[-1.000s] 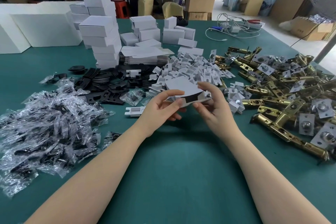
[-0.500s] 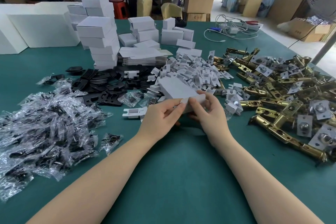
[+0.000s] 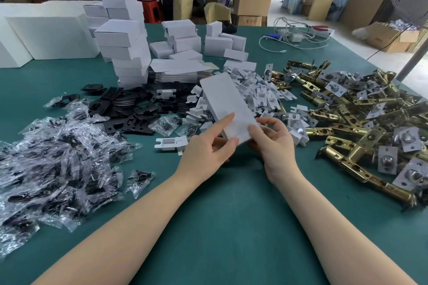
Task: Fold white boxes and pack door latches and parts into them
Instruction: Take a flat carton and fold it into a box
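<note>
Both hands pinch the near end of the white box (image 3: 228, 107), left hand (image 3: 206, 154) and right hand (image 3: 273, 143) level, its long axis running away toward eleven o'clock above the table (image 3: 231, 227).

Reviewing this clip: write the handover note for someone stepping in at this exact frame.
Left hand and right hand both grip the long white cardboard box, held above the green table.
Brass door latches lie piled at right, bagged black parts at left, finished white boxes stacked behind.
Done: this box looks folded into shape.
Left: fill it with a latch and parts, close it, repeat.
</note>
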### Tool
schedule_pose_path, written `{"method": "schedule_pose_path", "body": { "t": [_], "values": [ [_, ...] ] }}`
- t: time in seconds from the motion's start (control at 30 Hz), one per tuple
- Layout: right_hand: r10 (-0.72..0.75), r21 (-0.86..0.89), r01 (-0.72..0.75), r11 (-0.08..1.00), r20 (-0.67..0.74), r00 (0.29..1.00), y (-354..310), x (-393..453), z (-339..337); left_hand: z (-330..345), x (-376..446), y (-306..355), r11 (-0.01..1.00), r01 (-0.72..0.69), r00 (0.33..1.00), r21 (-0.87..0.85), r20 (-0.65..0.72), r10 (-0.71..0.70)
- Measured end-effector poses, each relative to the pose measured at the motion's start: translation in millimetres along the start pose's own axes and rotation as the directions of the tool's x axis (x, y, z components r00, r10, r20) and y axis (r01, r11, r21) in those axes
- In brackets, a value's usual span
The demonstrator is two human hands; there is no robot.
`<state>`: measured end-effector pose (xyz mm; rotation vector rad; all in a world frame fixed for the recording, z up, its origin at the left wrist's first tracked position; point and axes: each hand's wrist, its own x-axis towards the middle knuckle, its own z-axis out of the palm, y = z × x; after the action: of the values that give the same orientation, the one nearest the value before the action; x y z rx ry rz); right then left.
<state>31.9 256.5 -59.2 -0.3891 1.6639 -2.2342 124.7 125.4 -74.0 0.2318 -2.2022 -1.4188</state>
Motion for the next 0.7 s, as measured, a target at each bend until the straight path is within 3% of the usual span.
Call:
{"method": "schedule_pose_path", "body": {
  "t": [0.1, 0.17, 0.27, 0.33, 0.4, 0.47, 0.57, 0.7],
  "values": [
    [-0.042, -0.006, 0.042, 0.999, 0.007, 0.999, 1.8, -1.0, 3.5, 4.1, -0.4, 2.5, 0.997, 0.009, 0.998, -0.073, -0.065, -0.013],
    [0.008, 0.057, -0.011, 0.998, 0.06, 0.998, 6.0, -2.3, 7.0, 5.7, -1.4, 4.1, 0.996, 0.034, 0.997, -0.085, -0.062, -0.039],
    [0.055, 0.119, -0.056, 0.991, 0.011, 0.998, 7.1, 1.1, 7.0, 3.5, -1.4, 4.6, 0.976, -0.001, 1.0, 0.216, -0.019, 0.005],
    [0.028, 0.106, -0.023, 0.994, -0.048, 0.998, 1.1, 6.6, -0.3, -1.4, 0.2, 8.2, 0.856, -0.133, 0.982, 0.499, -0.052, 0.183],
    [-0.014, 0.041, 0.016, 0.999, -0.048, 0.999, -5.3, 9.9, -8.5, -6.2, 3.3, 10.0, 0.671, -0.304, 0.88, 0.676, -0.071, 0.47],
    [-0.084, -0.055, 0.082, 0.995, -0.02, 0.996, -8.6, 8.3, -13.3, -7.4, 5.0, 9.4, 0.548, -0.303, 0.807, 0.78, -0.095, 0.583],
    [-0.227, -0.193, 0.234, 0.953, 0.058, 0.972, -12.3, 2.3, -13.4, -8.2, 2.9, 10.0, 0.523, -0.184, 0.886, 0.833, -0.091, 0.456],
    [-0.281, -0.232, 0.313, 0.921, 0.161, 0.946, -8.4, -6.1, -4.7, -8.3, 1.9, 10.5, 0.689, -0.143, 0.965, 0.711, -0.054, 0.256]
  ]
}}
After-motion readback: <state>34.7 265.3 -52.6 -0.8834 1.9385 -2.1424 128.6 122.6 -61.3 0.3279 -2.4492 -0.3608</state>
